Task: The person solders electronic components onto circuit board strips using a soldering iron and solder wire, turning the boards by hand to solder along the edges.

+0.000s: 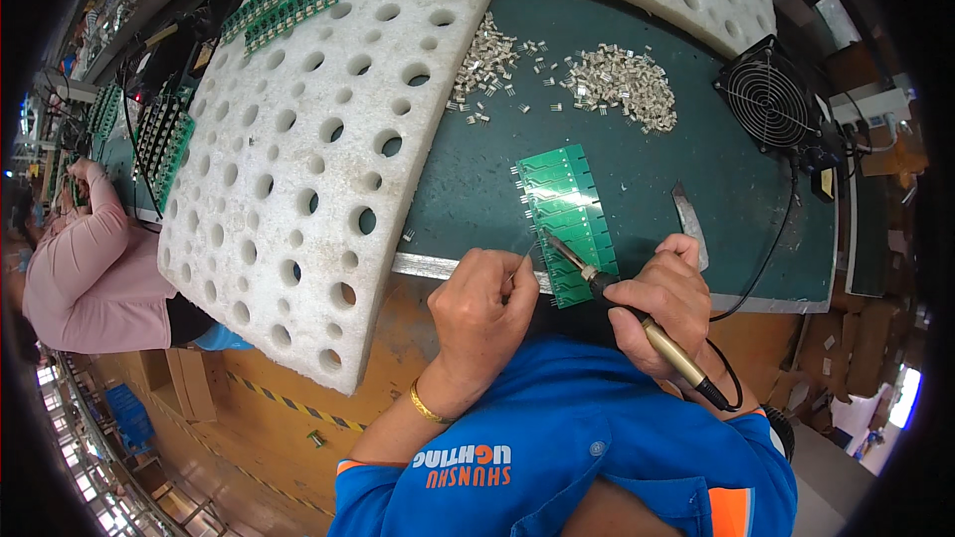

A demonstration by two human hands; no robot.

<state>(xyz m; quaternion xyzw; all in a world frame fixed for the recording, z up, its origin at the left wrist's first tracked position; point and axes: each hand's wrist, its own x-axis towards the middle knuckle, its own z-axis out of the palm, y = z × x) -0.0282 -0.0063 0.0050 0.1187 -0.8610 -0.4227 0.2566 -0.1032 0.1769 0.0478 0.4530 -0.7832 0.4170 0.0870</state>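
A green circuit board (567, 189) lies on the dark green bench mat, with small pins sticking out along its left edge. My right hand (662, 298) is closed around a soldering iron (674, 350), whose metal tip meets the board near its left edge. Just left of the board, my left hand (476, 310) is closed in a pinch. A thin wire, which looks like solder, runs from its fingertips toward the iron's tip. Most of that wire is too fine to make out.
Two piles of small silvery connectors (622, 85) lie beyond the board. A white foam sheet with holes (298, 154) covers the left, with finished-looking boards (288, 15) on it. A fan (766, 99) stands at right; a metal blade (688, 224) lies nearer. Another person (95, 268) sits far left.
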